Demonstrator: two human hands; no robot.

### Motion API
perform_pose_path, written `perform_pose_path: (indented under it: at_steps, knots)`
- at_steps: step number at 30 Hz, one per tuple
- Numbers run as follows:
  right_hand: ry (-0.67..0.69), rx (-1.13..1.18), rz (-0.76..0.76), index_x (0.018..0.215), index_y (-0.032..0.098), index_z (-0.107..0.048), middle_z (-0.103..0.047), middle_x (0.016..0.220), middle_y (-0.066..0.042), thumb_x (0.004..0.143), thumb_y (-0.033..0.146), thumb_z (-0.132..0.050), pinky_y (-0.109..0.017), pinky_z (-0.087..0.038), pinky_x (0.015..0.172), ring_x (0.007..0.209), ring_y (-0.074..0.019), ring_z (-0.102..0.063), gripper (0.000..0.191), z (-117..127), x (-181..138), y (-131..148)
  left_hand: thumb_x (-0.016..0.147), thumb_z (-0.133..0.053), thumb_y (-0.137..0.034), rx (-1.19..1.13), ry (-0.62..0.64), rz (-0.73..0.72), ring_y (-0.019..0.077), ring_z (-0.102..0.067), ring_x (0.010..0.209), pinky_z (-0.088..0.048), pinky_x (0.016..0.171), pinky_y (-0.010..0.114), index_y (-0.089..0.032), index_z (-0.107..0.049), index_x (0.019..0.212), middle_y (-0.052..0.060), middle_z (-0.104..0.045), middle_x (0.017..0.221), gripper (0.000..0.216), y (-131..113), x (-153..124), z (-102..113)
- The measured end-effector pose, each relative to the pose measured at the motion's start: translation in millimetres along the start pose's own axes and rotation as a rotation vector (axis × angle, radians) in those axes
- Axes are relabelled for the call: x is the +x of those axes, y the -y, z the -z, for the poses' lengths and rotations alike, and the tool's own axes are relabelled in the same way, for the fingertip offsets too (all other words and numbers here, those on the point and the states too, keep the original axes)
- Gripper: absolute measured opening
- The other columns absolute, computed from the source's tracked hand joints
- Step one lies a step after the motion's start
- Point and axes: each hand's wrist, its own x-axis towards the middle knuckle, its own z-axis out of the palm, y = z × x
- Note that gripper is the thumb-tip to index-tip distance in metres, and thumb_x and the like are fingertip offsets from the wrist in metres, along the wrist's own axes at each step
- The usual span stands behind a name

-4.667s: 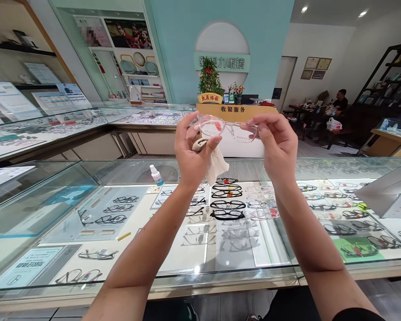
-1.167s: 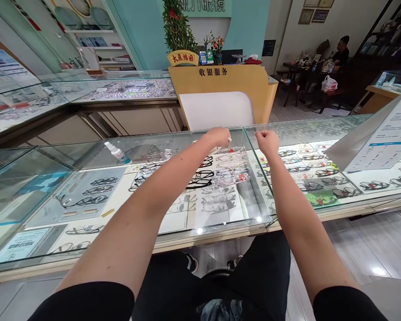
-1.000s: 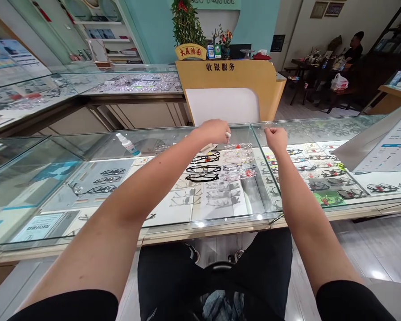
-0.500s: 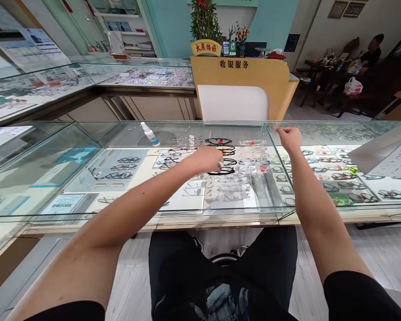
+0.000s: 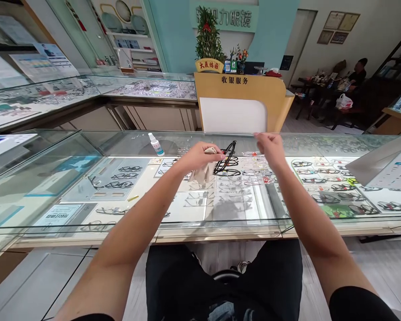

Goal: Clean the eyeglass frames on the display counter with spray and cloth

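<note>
My left hand (image 5: 203,154) is closed up around a beige cloth (image 5: 202,174) that droops below my palm, and the thumb and fingertips have hold of one black glasses frame (image 5: 227,154), tipped up on a slant above the glass counter (image 5: 180,234). My right hand (image 5: 270,146) is half curled with the fingers bent, up past the clear frames (image 5: 256,171), and honestly I can't tell if it's pinching anything

Counting stuff: one cloth, one slanted frame, and at least two more black frames (image 5: 229,172) lying flat right by it. The clear and pinkish ones sit just to the right in a stack of rows, too see-through and partly behind my arm to get a clean number. One white spray bottle (image 5: 156,145) stands on the counter off to my left

On the grey-blue mat (image 5: 80,191) there are three pairs in a column plus one propped at the side, and two more pairs lie nearer to me. Way in the back there's one leafy plant (image 5: 207,38) on the desk, four framed certificates (image 5: 338,27) on the wall and one person (image 5: 358,73) at a table
</note>
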Motion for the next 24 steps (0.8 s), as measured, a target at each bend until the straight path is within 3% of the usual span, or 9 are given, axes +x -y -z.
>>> perform_pose_path:
  at_steps: [2, 5, 11, 19, 24]
  knots:
    - [0.194, -0.004, -0.048, 0.066, 0.025, -0.052, -0.038, 0.057, 0.008, 0.087, 0.062, -0.078, -0.03, -0.021, 0.055, 0.054, -0.0102, -0.028, 0.05, -30.1, -13.8, 13.9, 0.08, -0.085, -0.064, -0.148, -0.121, -0.015, 0.0095, -0.032, 0.052, -0.024, 0.055, 0.027, -0.022, -0.079, 0.09, -0.006, -0.055, 0.061, 0.043, 8.8, 2.8, -6.7]
    - [0.292, -0.047, -0.078, 0.083, 0.023, -0.066, -0.031, 0.051, 0.011, 0.084, 0.069, -0.081, -0.03, -0.013, 0.053, 0.051, -0.0098, -0.02, 0.048, -58.3, -30.5, 17.8, 0.077, -0.089, -0.063, -0.318, -0.26, -0.115, 0.0097, -0.036, 0.058, -0.026, 0.057, 0.026, -0.02, -0.075, 0.085, -0.006, -0.051, 0.063, 0.046, 23.5, 6.9, -18.0]
    - [0.272, 0.014, -0.098, 0.103, 0.022, -0.07, -0.031, 0.051, 0.013, 0.087, 0.072, -0.078, -0.029, -0.013, 0.054, 0.053, -0.0099, -0.019, 0.053, -67.9, -45.9, -5.0, 0.077, -0.092, -0.064, -0.517, -0.267, -0.024, 0.0106, -0.037, 0.058, -0.027, 0.055, 0.025, -0.02, -0.076, 0.093, -0.006, -0.049, 0.064, 0.05, 43.0, 2.6, -30.6]
    - [0.288, 0.192, -0.246, 0.094, 0.024, -0.062, -0.032, 0.048, 0.015, 0.071, 0.087, -0.084, -0.029, -0.011, 0.052, 0.051, -0.0078, -0.014, 0.07, -74.2, -52.1, -7.5, 0.069, -0.1, -0.05, -0.509, -0.256, -0.021, 0.0103, -0.046, 0.063, -0.037, 0.06, 0.024, -0.02, -0.079, 0.092, -0.003, -0.061, 0.075, 0.043, 32.3, -9.8, -35.9]
    - [0.283, 0.186, -0.249, 0.092, 0.022, -0.064, -0.03, 0.049, 0.016, 0.07, 0.086, -0.084, -0.029, -0.012, 0.054, 0.052, -0.0078, -0.015, 0.07, -69.8, -47.4, -4.1, 0.067, -0.1, -0.053, -0.536, -0.29, 0.031, 0.0106, -0.044, 0.06, -0.034, 0.056, 0.025, -0.02, -0.081, 0.097, -0.002, -0.064, 0.072, 0.048, 37.2, -7.3, -37.2]
